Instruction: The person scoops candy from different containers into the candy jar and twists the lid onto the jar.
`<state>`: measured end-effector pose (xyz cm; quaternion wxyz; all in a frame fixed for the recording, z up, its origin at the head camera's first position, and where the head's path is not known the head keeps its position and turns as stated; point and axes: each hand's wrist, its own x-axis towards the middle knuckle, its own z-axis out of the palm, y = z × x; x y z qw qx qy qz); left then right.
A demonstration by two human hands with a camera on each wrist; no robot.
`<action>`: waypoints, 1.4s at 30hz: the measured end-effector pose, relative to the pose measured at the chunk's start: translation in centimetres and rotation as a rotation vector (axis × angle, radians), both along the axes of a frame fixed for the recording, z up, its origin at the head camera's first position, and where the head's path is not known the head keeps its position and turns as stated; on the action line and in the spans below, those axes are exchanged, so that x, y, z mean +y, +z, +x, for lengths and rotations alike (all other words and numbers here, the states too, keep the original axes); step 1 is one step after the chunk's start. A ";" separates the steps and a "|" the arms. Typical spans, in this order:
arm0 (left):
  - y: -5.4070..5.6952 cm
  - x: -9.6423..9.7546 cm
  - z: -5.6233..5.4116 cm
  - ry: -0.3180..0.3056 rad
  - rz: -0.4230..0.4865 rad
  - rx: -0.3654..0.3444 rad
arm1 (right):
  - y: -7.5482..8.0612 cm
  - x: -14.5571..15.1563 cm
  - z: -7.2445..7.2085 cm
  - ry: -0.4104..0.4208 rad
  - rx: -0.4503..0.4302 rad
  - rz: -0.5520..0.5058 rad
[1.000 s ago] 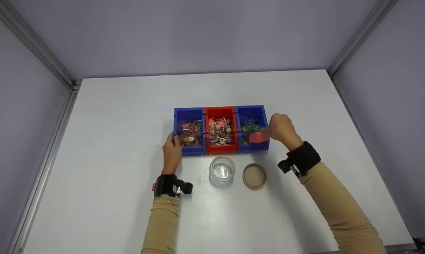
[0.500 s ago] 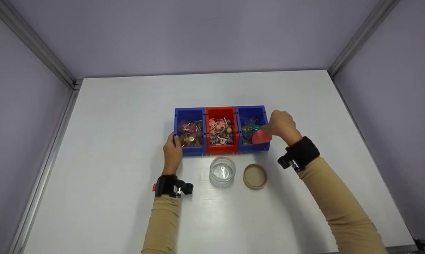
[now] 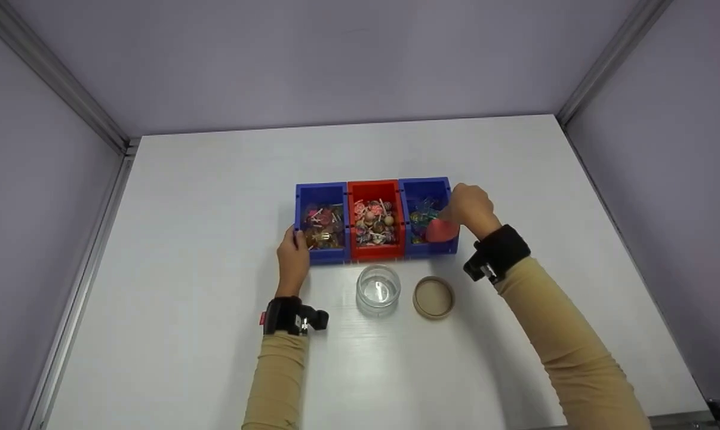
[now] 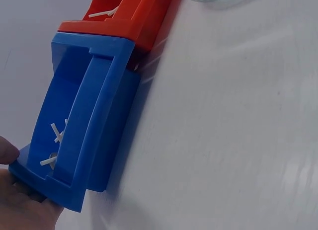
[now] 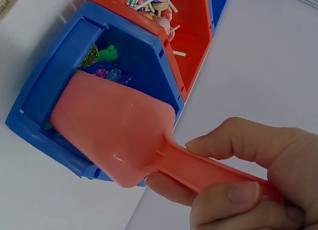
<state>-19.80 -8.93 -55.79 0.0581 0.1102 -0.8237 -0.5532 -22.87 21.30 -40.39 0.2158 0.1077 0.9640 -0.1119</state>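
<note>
My right hand (image 3: 473,209) grips the handle of a pink scoop (image 5: 109,125). The scoop's broad head is down in the right blue bin (image 5: 164,78), partly covering small shiny green and purple pieces (image 5: 102,58). With thumb over the rim and fingers beneath, my left hand (image 3: 291,260) holds the outer side of the left blue bin (image 4: 112,111). Inside that bin are colourful pieces with white sticks (image 3: 324,224). Between the two blue bins, joined to them, a red bin (image 3: 375,253) holds lollipops (image 5: 158,4).
In front of the bins stands a clear glass jar (image 3: 378,289), with nothing seen in it. To its right lies a round tan lid (image 3: 433,297). White tabletop (image 3: 187,269) surrounds everything, with grey walls (image 3: 336,60) at the back and sides.
My right hand has shifted slightly left and away from me, and the scoop has tilted within the right blue bin. My left hand keeps its hold on the left bin.
</note>
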 end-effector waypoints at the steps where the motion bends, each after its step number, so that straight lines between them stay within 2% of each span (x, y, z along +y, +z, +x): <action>1: 0.0 0.0 0.0 0.004 -0.005 0.002 | -0.1 -0.2 0.0 -0.003 -0.002 0.006; 6: 0.0 -0.1 0.0 0.023 -0.023 0.025 | -0.6 -0.7 -0.1 -0.014 -0.001 0.023; 11: -0.1 -0.2 0.0 0.035 -0.021 0.018 | -1.1 -0.9 -0.2 -0.009 0.010 0.019; 24: 0.0 -0.3 0.0 0.010 -0.023 0.007 | -2.4 -1.9 0.5 0.030 0.091 0.008; 32: 0.1 -0.2 0.2 -0.001 -0.021 0.036 | -2.9 -1.9 1.2 0.005 0.114 0.010; 38: 0.0 -0.4 -0.1 -0.008 -0.019 0.024 | -3.7 -1.7 1.8 -0.006 0.201 -0.015; 42: -0.1 -0.4 -0.2 -0.004 -0.009 0.018 | -5.0 -1.7 2.6 -0.019 0.284 -0.027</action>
